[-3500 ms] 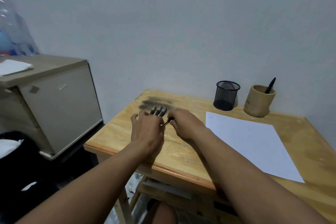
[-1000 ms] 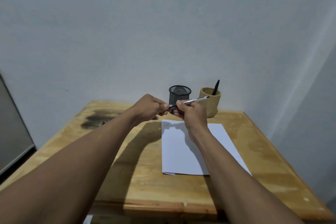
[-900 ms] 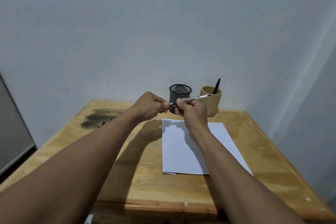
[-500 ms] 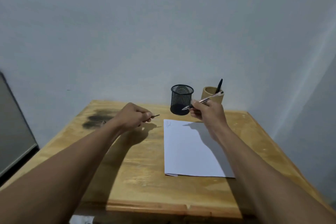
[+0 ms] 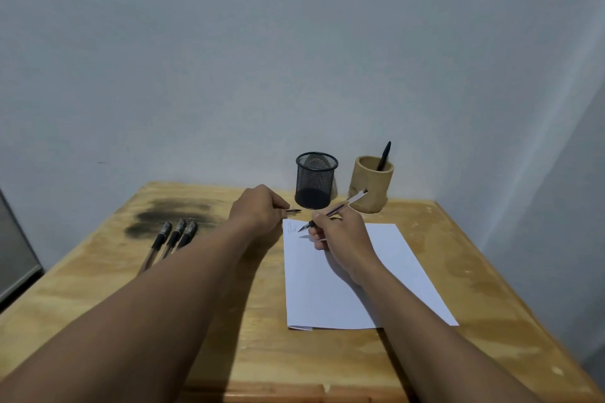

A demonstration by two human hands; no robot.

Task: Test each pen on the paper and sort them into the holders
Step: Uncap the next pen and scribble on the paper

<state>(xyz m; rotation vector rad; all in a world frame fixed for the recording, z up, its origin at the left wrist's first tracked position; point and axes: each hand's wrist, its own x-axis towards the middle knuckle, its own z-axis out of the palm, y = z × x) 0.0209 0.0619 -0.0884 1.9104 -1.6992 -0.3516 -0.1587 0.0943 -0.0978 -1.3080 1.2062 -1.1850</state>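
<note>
Over the white paper [image 5: 353,275] on the wooden table [image 5: 229,321], the right hand [image 5: 340,235] pinches a pen [image 5: 337,209], tip just above the sheet. Beside it, the left hand [image 5: 258,211] grips what looks like its cap [image 5: 293,211]. Three pens [image 5: 172,240] lie well left, both holders [image 5: 316,180] behind.

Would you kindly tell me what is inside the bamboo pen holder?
One black pen leans in the bamboo holder; the pen's lower part and the holder's bottom are hidden by its wall.
</note>
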